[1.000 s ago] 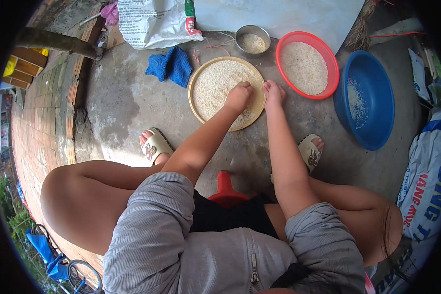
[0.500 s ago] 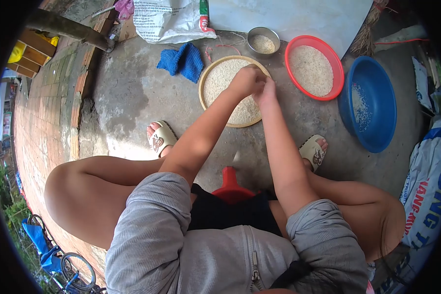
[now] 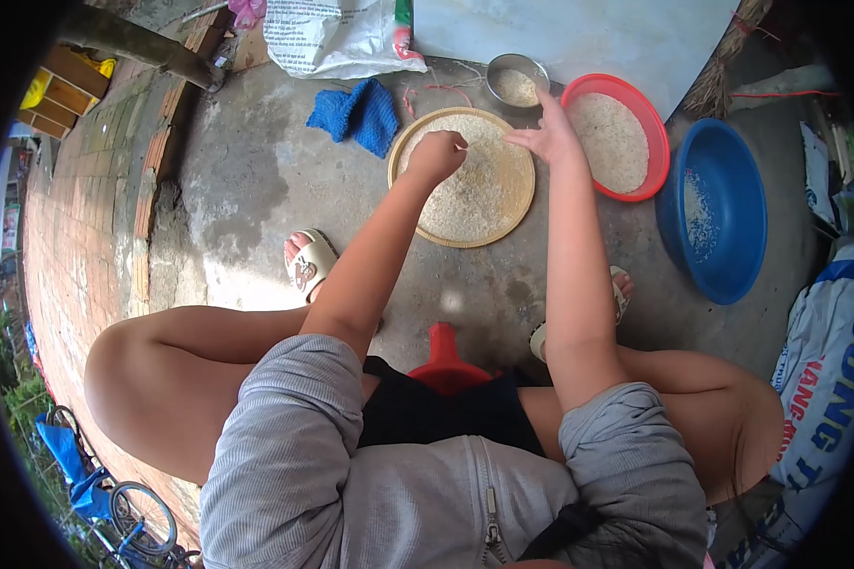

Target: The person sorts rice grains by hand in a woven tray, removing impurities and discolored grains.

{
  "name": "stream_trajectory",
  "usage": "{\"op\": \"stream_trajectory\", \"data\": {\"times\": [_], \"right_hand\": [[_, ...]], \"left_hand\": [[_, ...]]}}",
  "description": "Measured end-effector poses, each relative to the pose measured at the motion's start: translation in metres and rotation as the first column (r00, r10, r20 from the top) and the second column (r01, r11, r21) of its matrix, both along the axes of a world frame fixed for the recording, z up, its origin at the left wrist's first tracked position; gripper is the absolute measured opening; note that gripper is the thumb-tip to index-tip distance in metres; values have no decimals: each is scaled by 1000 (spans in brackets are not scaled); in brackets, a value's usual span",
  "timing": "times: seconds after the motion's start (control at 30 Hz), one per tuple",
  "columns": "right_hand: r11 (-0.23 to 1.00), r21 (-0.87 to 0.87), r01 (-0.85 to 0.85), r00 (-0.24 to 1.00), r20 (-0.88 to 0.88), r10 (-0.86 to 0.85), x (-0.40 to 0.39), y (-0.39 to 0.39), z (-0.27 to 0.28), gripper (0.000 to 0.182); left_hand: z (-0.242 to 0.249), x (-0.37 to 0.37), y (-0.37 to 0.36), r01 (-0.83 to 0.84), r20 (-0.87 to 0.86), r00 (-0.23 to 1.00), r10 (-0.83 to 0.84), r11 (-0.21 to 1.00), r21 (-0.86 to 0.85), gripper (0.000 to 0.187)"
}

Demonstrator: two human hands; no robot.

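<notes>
A round woven tray (image 3: 519,194) holding a spread of white rice grains (image 3: 465,207) lies on the concrete floor in front of me. My left hand (image 3: 438,157) is over the tray's left part, its fingers closed; whatever they hold is hidden. Over the right rim, my right hand (image 3: 555,140) has its fingers spread, with nothing seen in it. Its upper fingertips come close to a small metal bowl (image 3: 494,78) with some grains inside. Right of this hand is a red basin (image 3: 661,142) containing more rice.
A blue basin (image 3: 738,209) with scattered grains stands at the right. A blue cloth (image 3: 356,116) lies left of the tray, below a white printed sack (image 3: 327,38). Another large sack (image 3: 816,370) is at the far right. Under me is a red stool (image 3: 441,356).
My hands were together over the tray's upper right and are now apart. The left moved left with fingers closed; the right moved right and opened. My right foot shifted slightly.
</notes>
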State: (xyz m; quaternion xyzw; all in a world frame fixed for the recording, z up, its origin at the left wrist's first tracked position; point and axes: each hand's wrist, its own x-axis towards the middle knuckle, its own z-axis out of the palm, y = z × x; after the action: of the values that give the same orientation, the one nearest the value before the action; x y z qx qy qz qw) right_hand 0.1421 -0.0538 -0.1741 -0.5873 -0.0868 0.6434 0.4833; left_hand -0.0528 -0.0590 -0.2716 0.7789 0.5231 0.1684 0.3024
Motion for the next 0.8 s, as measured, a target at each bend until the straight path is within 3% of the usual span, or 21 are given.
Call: {"op": "stream_trajectory", "data": {"times": [0.07,0.13,0.17,0.23,0.27,0.37,0.47,0.67,0.7,0.77,0.8], "right_hand": [[999,-33,9,980,201,-2,5,-13,-67,72],[981,13,194,868,464,-178,-2,-31,-113,25],[981,2,196,867,466,-174,0,-38,-143,25],[947,217,236,777,543,-318,11,-44,-191,17],[950,201,239,689,654,-312,16,-43,-198,15],[972,184,148,623,746,-236,23,-39,-205,17],[974,97,207,694,687,-216,22,-34,-208,18],[977,182,114,743,637,-205,13,-31,-210,18],[976,183,116,741,638,-207,14,-33,-209,18],[987,134,94,615,772,-163,12,-38,-207,23],[986,138,92,613,773,-165,5,-45,-195,23]], "left_hand": [[-14,4,-11,43,9,999,-43,998,-43,20],[-24,9,-23,125,15,992,-125,992,-20,16],[-27,9,-28,126,17,992,-126,992,-31,16],[-31,6,-37,218,-43,976,-214,965,144,14],[-30,3,-38,221,-40,975,-218,965,143,14],[-26,-11,-41,209,6,977,-213,963,172,13],[-18,-20,-62,322,-12,946,-325,927,191,16],[-47,2,-94,318,-51,947,-318,898,304,17],[-45,6,-95,343,-41,937,-348,888,307,15],[-40,11,-91,357,-34,932,-360,903,241,12],[-38,13,-85,295,19,951,-308,925,240,12]]}}
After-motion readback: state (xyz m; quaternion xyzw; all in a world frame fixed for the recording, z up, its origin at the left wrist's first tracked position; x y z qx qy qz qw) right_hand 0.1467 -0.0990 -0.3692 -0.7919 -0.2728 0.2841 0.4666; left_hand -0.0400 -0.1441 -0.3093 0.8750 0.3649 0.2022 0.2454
